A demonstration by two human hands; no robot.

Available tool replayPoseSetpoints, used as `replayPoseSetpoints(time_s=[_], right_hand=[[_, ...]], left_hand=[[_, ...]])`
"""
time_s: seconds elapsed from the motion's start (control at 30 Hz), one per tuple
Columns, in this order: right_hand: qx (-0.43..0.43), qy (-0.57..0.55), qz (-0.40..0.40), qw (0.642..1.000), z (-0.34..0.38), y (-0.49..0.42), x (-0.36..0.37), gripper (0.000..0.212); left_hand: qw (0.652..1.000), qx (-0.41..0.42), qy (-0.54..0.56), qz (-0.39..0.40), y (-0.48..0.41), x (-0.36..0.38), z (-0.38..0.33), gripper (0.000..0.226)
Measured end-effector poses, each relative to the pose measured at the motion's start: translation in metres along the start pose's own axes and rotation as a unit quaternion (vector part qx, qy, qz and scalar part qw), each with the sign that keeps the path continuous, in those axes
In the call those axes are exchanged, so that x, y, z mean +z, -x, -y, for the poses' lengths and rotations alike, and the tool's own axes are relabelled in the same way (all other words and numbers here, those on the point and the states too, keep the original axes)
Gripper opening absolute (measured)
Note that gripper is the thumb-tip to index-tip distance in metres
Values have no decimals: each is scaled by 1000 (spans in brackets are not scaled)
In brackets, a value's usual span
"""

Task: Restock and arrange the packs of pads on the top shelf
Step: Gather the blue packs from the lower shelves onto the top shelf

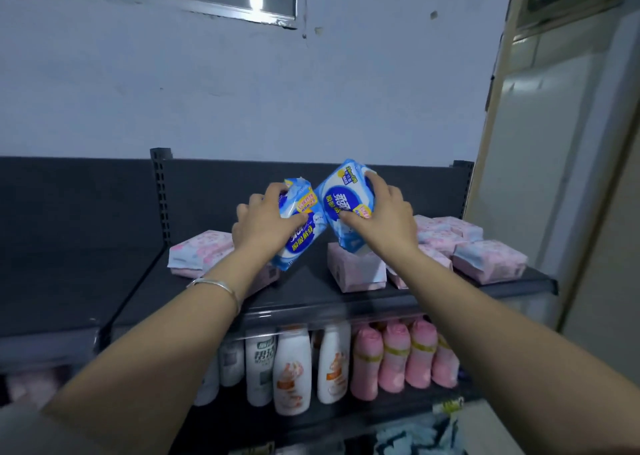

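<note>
left hand (263,224) and right hand (384,219) are each holding a blue pack of pads just over the top shelf (311,291).
nearest, a silver bracelet (218,285) is sitting on the left wrist; below the arms, white bottles (292,368) are standing on the lower shelf, with blurred pink items (394,354) beside them, possibly bottles too. the left hand is gripping the left blue pack (302,245), fingers curling over its top edge, thumb pressing on its face. the right hand is gripping the right blue pack (343,198) the same way, its lower end hanging just over a middle pink pack (356,272). both blue packs are tilting and meeting edge to edge between the hands. left pink packs (197,253) and right pink packs (485,260) are lying flat on the shelf, in front of the dark back panel (225,191).
</note>
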State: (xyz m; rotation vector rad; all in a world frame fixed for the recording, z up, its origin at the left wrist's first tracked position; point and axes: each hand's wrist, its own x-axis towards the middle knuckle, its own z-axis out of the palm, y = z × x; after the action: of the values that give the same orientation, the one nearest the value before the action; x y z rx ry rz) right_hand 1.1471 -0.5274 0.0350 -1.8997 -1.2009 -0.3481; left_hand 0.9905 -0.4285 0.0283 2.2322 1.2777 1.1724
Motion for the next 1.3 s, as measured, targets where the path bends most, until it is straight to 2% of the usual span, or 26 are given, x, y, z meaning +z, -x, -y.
replayPoseSetpoints(time_s=[0.17, 0.4, 0.6, 0.73, 0.9, 1.17, 1.3], right_hand=[[-2, -46, -6, 999, -16, 31, -11, 79], [1, -16, 37, 999, -43, 99, -39, 77], [5, 50, 106, 993, -81, 186, -58, 74], [16, 70, 174, 982, -104, 236, -49, 75], [24, 98, 223, 970, -123, 289, -24, 77], [53, 149, 292, 943, -150, 376, 39, 74], [81, 158, 299, 937, -173, 432, 69, 77]], left_hand=[[1000, -10, 5, -6, 35, -1, -3, 57], [998, -40, -28, 25, 114, 7, -18, 56], [993, -68, -68, 76, 212, 31, -15, 56], [985, -106, -72, 117, 272, 51, 6, 54], [976, -134, -77, 153, 323, 71, 40, 51], [955, -151, -50, 249, 391, 124, 128, 60], [936, -159, -101, 297, 433, 151, 166, 59]])
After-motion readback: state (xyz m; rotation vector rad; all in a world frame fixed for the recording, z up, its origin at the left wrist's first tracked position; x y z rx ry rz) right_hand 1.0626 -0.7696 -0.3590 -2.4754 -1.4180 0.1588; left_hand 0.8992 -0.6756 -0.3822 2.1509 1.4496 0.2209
